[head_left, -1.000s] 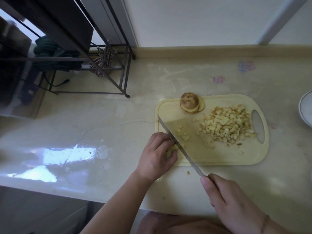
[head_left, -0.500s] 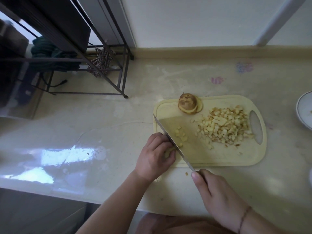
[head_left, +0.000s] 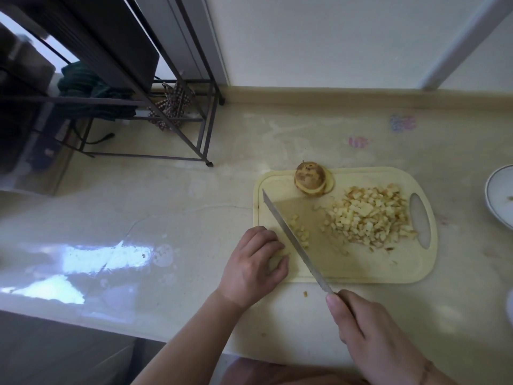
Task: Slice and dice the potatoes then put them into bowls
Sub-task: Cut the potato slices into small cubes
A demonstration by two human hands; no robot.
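Your right hand (head_left: pixel 372 337) is curled round the handle of the knife (head_left: pixel 294 241), whose blade runs toward 11 o'clock across the left part of the cutting board (head_left: pixel 347 270). Your left hand (head_left: pixel 254 266), fingers bent, presses down a pale potato piece at the board's 8 o'clock corner, just left of the blade. A few cubes (head_left: pixel 299 230) lie right of the blade; the diced potato pile (head_left: pixel 369 220) sits toward 3 o'clock. The unpeeled potato end (head_left: pixel 309 179) rests at 12 o'clock. A white bowl (head_left: pixel 499 198) shows at the right edge.
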